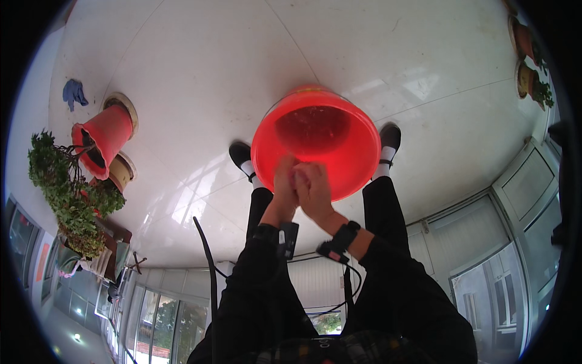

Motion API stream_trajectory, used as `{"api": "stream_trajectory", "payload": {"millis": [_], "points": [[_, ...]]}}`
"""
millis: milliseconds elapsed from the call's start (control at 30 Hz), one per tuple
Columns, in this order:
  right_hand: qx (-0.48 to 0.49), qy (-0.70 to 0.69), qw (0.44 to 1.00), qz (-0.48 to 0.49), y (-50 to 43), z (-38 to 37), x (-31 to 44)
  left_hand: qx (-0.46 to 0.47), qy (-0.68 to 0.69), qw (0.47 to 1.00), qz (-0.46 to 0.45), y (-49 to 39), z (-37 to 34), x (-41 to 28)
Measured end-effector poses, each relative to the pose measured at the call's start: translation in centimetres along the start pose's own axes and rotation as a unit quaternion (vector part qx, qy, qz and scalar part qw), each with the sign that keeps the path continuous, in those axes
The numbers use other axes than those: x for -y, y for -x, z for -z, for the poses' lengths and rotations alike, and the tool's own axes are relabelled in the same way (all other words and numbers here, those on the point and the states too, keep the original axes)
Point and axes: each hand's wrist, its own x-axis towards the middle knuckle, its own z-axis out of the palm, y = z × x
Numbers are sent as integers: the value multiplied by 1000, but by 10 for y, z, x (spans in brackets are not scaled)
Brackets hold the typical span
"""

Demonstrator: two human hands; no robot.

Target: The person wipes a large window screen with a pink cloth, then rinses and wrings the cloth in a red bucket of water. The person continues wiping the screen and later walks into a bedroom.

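Note:
A red plastic bucket [273, 136] stands on the floor between my feet, its mouth facing up toward me. The inside of the base looks dark and shiny. My left hand [285, 184] and my right hand [313, 186] are pressed together over the bucket's near rim. Their fingers are bent and blurred. Something pinkish shows between the palms, but whether it is a held thing or skin cannot be told. Each wrist wears a black strap with a small device, and a cable hangs from the right one.
Black shoes [241, 154] flank the bucket on the pale tiled floor [191, 68]. At the left stand a red flowerpot [107, 132] with a leafy plant [68, 200], a tan pot [122, 172] and a blue cloth [74, 93]. More potted plants [529, 79] are at the far right.

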Motion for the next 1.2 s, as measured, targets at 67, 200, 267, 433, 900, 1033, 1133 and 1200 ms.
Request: {"api": "stream_trajectory", "payload": {"millis": [67, 200, 267, 433, 900, 1033, 1133, 1200], "points": [[16, 2, 998, -63, -19, -5, -30, -43, -9, 997, -64, -3, -5, 5], [103, -53, 972, -205, -68, -13, -124, -74, -88, 985, -129, -7, -11, 1], [103, 207, 966, -111, -93, -19, -163, -127, -119, 972, -155, -10, -8, -5], [-31, 66, 990, -119, -116, -28, -211, -97, -193, 967, -134, -19, 19, -10], [142, -106, 977, -122, -13, 8, -7, -98, -116, 983, -104, -7, 2, 0], [-91, -99, 967, -215, -62, -19, -38, -69, -56, 989, -114, 9, -1, 11], [81, -346, 882, -310, -68, -3, -48, -21, -87, 993, -79, 17, -7, 3], [93, -377, 863, -324, -58, 15, -40, -11, -85, 994, -75, 26, -15, -1]]}}
